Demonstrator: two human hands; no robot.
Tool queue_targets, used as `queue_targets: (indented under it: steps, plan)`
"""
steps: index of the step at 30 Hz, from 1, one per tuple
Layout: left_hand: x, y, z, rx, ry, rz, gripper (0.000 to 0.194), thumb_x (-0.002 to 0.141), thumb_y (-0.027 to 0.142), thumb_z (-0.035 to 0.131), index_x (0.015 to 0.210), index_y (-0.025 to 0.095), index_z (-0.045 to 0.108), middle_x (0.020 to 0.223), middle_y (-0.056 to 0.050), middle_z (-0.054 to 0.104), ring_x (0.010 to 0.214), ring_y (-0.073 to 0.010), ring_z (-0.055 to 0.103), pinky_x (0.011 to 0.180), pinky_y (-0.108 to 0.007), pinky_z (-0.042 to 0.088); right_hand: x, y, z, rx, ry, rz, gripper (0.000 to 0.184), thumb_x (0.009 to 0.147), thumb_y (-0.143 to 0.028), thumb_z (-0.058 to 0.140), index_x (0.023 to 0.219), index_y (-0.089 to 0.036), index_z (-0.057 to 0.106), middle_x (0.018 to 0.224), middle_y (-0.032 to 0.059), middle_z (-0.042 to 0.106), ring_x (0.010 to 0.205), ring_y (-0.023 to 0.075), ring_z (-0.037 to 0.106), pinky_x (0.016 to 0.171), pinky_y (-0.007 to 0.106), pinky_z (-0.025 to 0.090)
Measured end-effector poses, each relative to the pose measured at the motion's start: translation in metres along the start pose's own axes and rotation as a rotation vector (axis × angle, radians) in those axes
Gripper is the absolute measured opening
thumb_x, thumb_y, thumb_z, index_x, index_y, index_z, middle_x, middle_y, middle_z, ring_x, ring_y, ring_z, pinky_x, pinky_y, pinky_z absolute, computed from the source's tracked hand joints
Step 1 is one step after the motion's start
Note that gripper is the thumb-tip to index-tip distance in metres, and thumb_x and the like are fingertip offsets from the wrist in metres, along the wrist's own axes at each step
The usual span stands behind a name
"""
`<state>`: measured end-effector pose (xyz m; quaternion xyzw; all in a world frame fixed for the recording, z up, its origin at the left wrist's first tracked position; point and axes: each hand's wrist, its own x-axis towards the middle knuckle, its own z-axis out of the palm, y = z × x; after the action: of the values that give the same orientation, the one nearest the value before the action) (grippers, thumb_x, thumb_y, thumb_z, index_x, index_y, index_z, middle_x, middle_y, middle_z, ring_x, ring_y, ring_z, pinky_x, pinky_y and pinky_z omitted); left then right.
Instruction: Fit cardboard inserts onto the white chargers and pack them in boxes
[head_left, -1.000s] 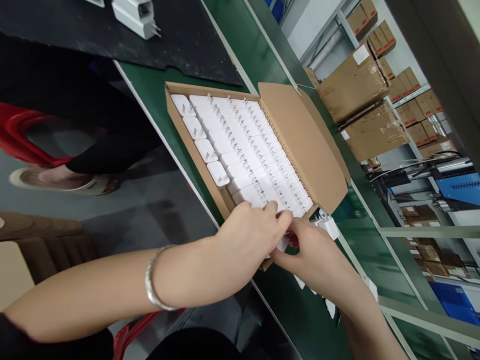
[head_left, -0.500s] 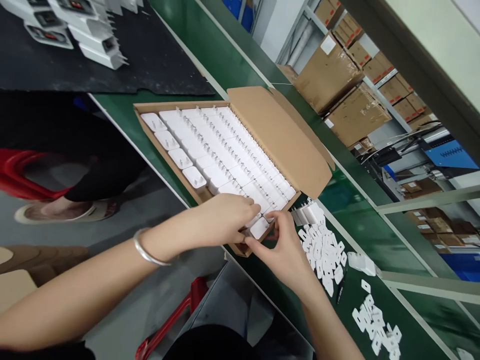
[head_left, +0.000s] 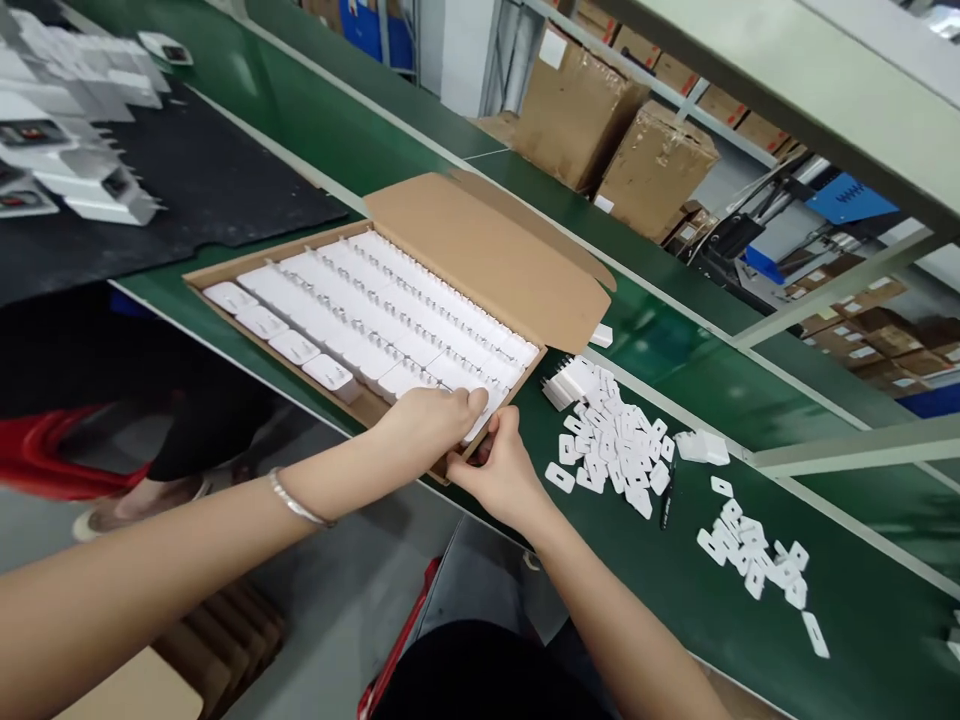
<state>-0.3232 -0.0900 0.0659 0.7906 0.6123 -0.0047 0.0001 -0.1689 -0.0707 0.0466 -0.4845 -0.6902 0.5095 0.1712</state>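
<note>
A shallow cardboard box [head_left: 341, 400] holds rows of white plug chargers [head_left: 337, 300], most with their metal pins showing. My left hand [head_left: 435, 420] reaches over the near right end of the box, its fingers closed around a white charger [head_left: 474, 432] there, partly hidden. At the same corner my right hand [head_left: 501, 475] is closed, with thumb and curled fingers at the box's right wall. What its fingertips grip is hidden. Along the near side, several chargers lie in a separate row, and a gap runs between them and my left hand.
The brown lid [head_left: 495, 260] stands folded back. Right of the box are loose white plates [head_left: 611, 440], a few chargers [head_left: 570, 383], a black pen [head_left: 667, 500] and a smaller plate pile [head_left: 754, 550]. More white units [head_left: 97, 170] sit on a black mat [head_left: 247, 190]; another person's leg is below.
My view has shifted, so the box and both hands appear further left. My right hand's fingers have curled in more at the box's corner; my left hand stays over the chargers.
</note>
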Motion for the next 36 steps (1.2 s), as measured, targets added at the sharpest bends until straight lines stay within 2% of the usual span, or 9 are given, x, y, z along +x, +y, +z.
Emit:
queue_targets:
  steps: [3,5,8,10,13,16,21,29,36]
  plan:
    - [0.003,0.009,0.005,0.011,0.042,-0.057,0.017,0.087,0.003,0.055,0.098,0.015,0.055,0.075,-0.009,0.067,0.061,-0.0241,0.071,0.054,-0.027,0.047,0.000,0.006,0.002,0.020,-0.011,0.000,0.054,0.070,-0.037,0.076,0.093,-0.029,0.028,0.080,-0.0098,0.045,0.063,0.0119,0.043,0.056,0.025,0.035]
    - [0.003,0.011,0.002,0.014,0.059,-0.076,0.016,0.088,0.002,0.053,0.096,0.015,0.055,0.076,-0.010,0.067,0.064,-0.0253,0.072,0.057,-0.028,0.049,0.000,0.011,0.003,0.073,-0.018,-0.019,0.055,0.069,-0.036,0.078,0.094,-0.029,0.029,0.080,-0.0103,0.044,0.063,0.0118,0.043,0.056,0.025,0.036]
    - [0.001,0.007,-0.011,0.049,-0.034,0.004,0.018,0.085,0.002,0.060,0.098,0.015,0.056,0.080,-0.010,0.068,0.068,-0.0264,0.073,0.058,-0.029,0.049,0.003,0.021,0.007,0.265,0.009,-0.049,0.056,0.069,-0.036,0.080,0.091,-0.029,0.030,0.077,-0.0110,0.040,0.064,0.0113,0.043,0.058,0.025,0.038]
    - [0.001,-0.001,-0.022,0.046,-0.081,0.069,0.022,0.086,0.005,0.065,0.104,0.014,0.057,0.086,-0.010,0.069,0.072,-0.0263,0.073,0.058,-0.028,0.047,0.007,0.027,0.012,0.423,0.068,0.014,0.055,0.073,-0.039,0.081,0.088,-0.028,0.030,0.075,-0.0106,0.038,0.064,0.0110,0.045,0.059,0.025,0.043]
    - [0.004,-0.013,-0.031,0.000,-0.029,0.168,0.029,0.091,0.017,0.070,0.118,0.015,0.060,0.103,-0.011,0.069,0.086,-0.0266,0.073,0.065,-0.029,0.050,0.015,0.030,0.018,0.569,0.118,0.176,0.054,0.076,-0.040,0.083,0.086,-0.028,0.031,0.074,-0.0100,0.041,0.066,0.0115,0.051,0.057,0.024,0.048]
    - [0.010,-0.021,-0.029,-0.008,-0.033,0.245,0.027,0.093,0.025,0.073,0.118,0.017,0.067,0.107,-0.010,0.068,0.093,-0.0271,0.072,0.072,-0.031,0.051,0.021,0.025,0.018,0.650,0.073,0.288,0.054,0.076,-0.031,0.086,0.087,-0.027,0.034,0.071,-0.0104,0.047,0.062,0.0104,0.053,0.049,0.020,0.046]
    - [0.018,-0.027,-0.019,-0.003,-0.070,0.251,0.025,0.092,0.034,0.077,0.110,0.018,0.070,0.106,-0.009,0.073,0.098,-0.0289,0.072,0.081,-0.035,0.051,0.026,0.012,0.009,0.803,0.003,0.443,0.047,0.079,-0.015,0.084,0.088,-0.026,0.038,0.065,-0.0099,0.054,0.053,0.0073,0.048,0.046,0.017,0.048]
    - [0.029,-0.023,-0.024,0.010,-0.161,0.247,0.024,0.084,0.031,0.081,0.101,0.020,0.068,0.105,-0.007,0.077,0.098,-0.0289,0.073,0.081,-0.034,0.049,0.025,0.005,0.017,0.794,0.089,0.460,0.041,0.081,-0.010,0.076,0.089,-0.026,0.039,0.071,-0.0085,0.054,0.053,0.0082,0.052,0.046,0.020,0.050]
    - [0.029,-0.023,-0.014,0.014,-0.127,0.301,0.020,0.081,0.016,0.079,0.095,0.020,0.064,0.098,-0.006,0.074,0.094,-0.0280,0.071,0.075,-0.034,0.047,0.027,0.012,0.034,0.610,0.257,0.399,0.041,0.070,-0.011,0.075,0.087,-0.027,0.041,0.079,-0.0065,0.051,0.069,0.0142,0.056,0.053,0.023,0.043]
